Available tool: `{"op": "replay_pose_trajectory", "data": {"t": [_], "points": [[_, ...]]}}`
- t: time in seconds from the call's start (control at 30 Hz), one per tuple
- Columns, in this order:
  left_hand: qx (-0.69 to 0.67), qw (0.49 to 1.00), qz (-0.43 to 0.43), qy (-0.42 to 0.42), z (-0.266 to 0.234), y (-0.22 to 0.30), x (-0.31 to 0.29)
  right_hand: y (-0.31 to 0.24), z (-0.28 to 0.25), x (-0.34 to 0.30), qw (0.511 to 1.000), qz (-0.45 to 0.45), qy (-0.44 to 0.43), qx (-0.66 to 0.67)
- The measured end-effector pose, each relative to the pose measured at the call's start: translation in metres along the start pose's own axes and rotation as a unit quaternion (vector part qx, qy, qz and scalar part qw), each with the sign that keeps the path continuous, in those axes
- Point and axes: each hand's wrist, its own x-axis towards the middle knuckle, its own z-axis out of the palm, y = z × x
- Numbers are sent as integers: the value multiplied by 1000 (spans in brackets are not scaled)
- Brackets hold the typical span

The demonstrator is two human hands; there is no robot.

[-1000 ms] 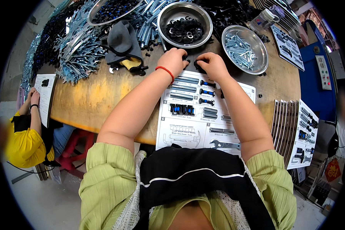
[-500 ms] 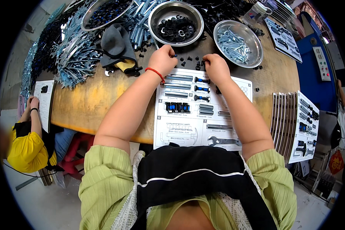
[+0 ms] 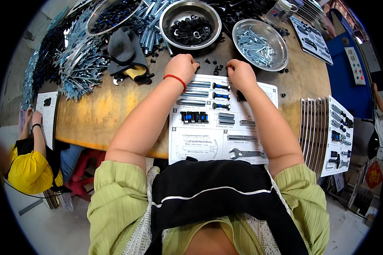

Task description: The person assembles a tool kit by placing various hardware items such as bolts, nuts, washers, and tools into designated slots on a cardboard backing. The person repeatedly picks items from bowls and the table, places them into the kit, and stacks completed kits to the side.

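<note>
My left hand [image 3: 181, 68], a red cord on its wrist, is closed at the top edge of a printed card [image 3: 191, 149]. Something small and dark shows at its fingertips, too small to name. Across from it, my right hand [image 3: 241, 73] has its fingers pinched downward; whatever they hold is hidden. Several small black bolts [image 3: 216, 71] lie on the table between the hands. Fixed on the card are silver sleeves [image 3: 198, 94], black bolts with blue bands [image 3: 221, 96], a row of short black bolts [image 3: 194, 117] and a wrench [image 3: 247, 153].
Beyond the hands stand a steel bowl of black washers [image 3: 191, 32] and a bowl of silver pins [image 3: 255, 46]. Loose wrenches [image 3: 78, 68] and grey gloves [image 3: 125, 49] lie to the left. More cards [image 3: 338, 136] stand in a row at right. A person in yellow [image 3: 30, 170] works at far left.
My left hand has shifted slightly nearer, and the bit of blue at its fingertips no longer shows. My right hand stays almost in place. The whole view has shifted slightly.
</note>
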Motion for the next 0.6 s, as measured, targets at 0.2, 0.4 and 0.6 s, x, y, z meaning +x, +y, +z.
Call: {"op": "replay_pose_trajectory", "data": {"t": [0.2,0.4,0.6], "points": [[-54,999,2,-3,-1,-7,-6,-4,2,4,999,-7,-1,47],[-201,979,8,25,-15,-20,-59,-5,11,5,999,-28,-12,-30],[-176,972,153,14,7,-57,-171,-49,-5,-85,994,-91,3,66]]}}
